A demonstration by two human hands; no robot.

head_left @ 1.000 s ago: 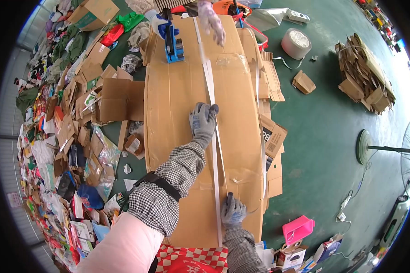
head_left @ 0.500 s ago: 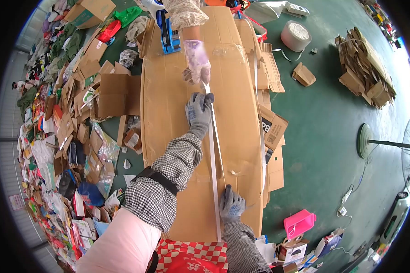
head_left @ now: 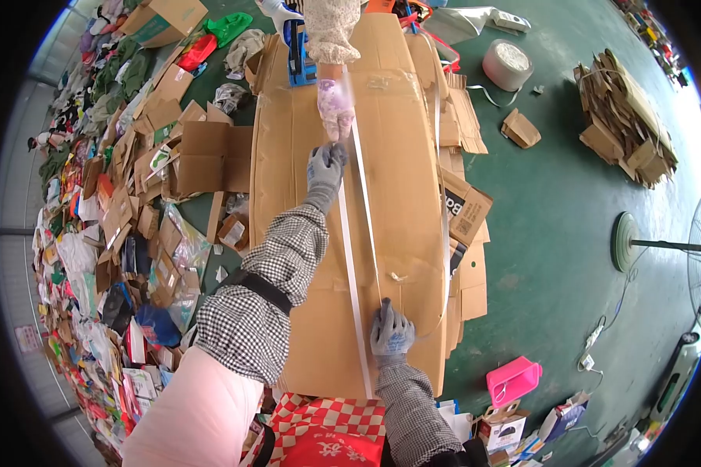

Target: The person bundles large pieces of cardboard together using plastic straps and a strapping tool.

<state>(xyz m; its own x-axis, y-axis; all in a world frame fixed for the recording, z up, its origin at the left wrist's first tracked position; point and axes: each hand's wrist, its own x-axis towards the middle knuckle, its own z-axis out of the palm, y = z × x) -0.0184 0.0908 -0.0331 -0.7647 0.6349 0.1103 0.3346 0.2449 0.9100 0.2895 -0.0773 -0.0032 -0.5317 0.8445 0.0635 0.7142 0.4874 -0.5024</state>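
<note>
Green floor (head_left: 537, 202), right. Mixed waste heap (head_left: 86, 257), left edge. Cardboard stack (head_left: 405, 226), centre: bowed top sheet, taped. Bound cardboard bale (head_left: 627, 121), upper right. White strap (head_left: 360, 335), lengthwise on stack: may slacken should either end slip. Left grip (head_left: 325, 173), upper centre: fingers curled closed, apparently on strap; could tangle with co-worker's purple-patterned glove (head_left: 336, 109) just above. Right grip (head_left: 393, 336), lower centre: apparently pinched closed on strap.

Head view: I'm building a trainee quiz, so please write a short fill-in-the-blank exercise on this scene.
1. Both the left hand and the right hand wear ____.
2. The strap running to the right hand is ____ in colour.
3. The wearer's ____ hand is nearer to the co-worker's purple glove.
4. In the picture, the fan is to the ____ of the cardboard.

Missing words: gloves; white; left; right.
</note>
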